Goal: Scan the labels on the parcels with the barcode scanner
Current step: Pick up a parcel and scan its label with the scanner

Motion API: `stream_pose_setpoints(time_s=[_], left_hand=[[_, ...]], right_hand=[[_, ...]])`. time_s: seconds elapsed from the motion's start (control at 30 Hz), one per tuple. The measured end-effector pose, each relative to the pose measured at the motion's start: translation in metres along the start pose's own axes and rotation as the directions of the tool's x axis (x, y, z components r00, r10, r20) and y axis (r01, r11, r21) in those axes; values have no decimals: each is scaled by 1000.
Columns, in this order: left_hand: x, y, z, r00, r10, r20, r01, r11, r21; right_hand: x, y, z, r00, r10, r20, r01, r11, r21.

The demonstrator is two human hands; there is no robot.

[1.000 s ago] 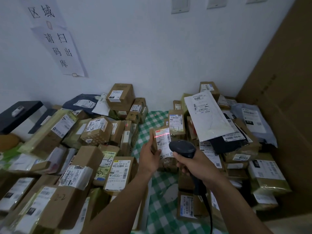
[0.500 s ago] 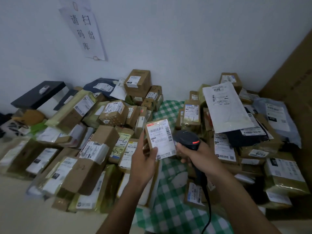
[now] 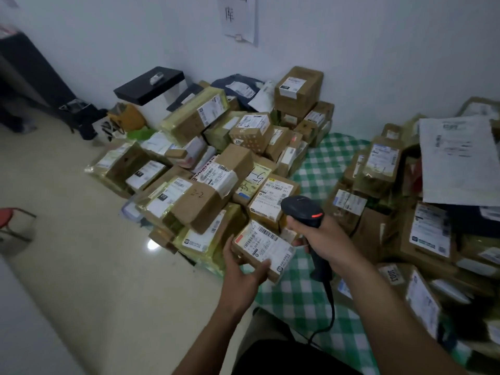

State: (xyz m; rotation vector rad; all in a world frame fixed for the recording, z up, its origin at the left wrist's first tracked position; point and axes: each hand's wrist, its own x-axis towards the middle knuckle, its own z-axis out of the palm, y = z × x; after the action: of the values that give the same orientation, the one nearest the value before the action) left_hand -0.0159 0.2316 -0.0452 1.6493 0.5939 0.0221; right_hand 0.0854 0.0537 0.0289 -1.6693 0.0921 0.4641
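My left hand [image 3: 243,272] holds a small cardboard parcel [image 3: 263,247] from below and from its left, with the white barcode label turned up. My right hand [image 3: 322,236] grips the handle of a black barcode scanner [image 3: 303,209], whose head sits just above and right of the parcel; its cable [image 3: 328,307] hangs down toward me. No red scan line shows on the label. A heap of labelled parcels [image 3: 205,169] lies to the left and another heap of parcels [image 3: 422,212] to the right.
A green checked cloth [image 3: 322,169] covers the floor between the two heaps. Bare beige floor [image 3: 89,266] spreads to the left, with a red stool [image 3: 10,220] at its edge. A black box [image 3: 150,83] and bags stand against the white wall.
The view has swung left. My left hand has brought the parcel down and leftward, label now facing up instead of toward the scanner. The red scan line from a second ago is gone.
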Motion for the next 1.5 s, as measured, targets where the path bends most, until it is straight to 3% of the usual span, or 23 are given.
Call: stream_pose_setpoints(time_s=[0.1, 0.2, 0.3, 0.4, 0.5, 0.63, 0.83, 1.03, 1.2, 1.37, 1.43, 1.5], left_hand=[[14, -5, 8, 999, -33, -43, 34, 999, 21], [19, 4, 13, 997, 52, -58, -38, 974, 221], [15, 6, 19, 985, 139, -101, -75, 879, 472], [10, 8, 25, 946, 301, -124, -187, 814, 550], [13, 16, 37, 878, 475, -56, -361, 736, 572], [30, 54, 60, 828, 541, 146, -526, 660, 536], [82, 106, 112, 783, 416, 462, -621, 518, 588], [131, 159, 177, 690, 390, 610, -724, 396, 565], [181, 177, 240, 688, 259, 678, -713, 413, 566], [245, 152, 292, 604, 131, 786, -771, 346, 535], [250, 148, 303, 543, 139, 828, -809, 352, 471], [255, 144, 313, 526, 156, 836, -800, 423, 425]], right_hand=[[-2, 1, 2, 1000, 9, 11, -9, 1000, -5], [-4, 3, -2, 1000, 14, 8, -14, 1000, 3], [-7, 7, -9, 1000, 23, -12, -23, 999, 25], [-11, 15, -17, 998, 46, -32, -44, 997, 61], [-15, 19, -30, 995, 68, -67, -62, 994, 87], [-18, 10, -52, 992, 48, -121, -32, 991, 131], [-18, -10, -83, 974, -6, -227, 38, 990, 135], [2, -40, -113, 943, 9, -333, 53, 983, 176], [30, -57, -134, 907, 8, -422, 79, 979, 186], [58, -52, -149, 836, 93, -540, 26, 978, 208], [64, -45, -154, 824, 134, -551, 3, 970, 241], [68, -39, -157, 812, 164, -560, -16, 965, 260]])
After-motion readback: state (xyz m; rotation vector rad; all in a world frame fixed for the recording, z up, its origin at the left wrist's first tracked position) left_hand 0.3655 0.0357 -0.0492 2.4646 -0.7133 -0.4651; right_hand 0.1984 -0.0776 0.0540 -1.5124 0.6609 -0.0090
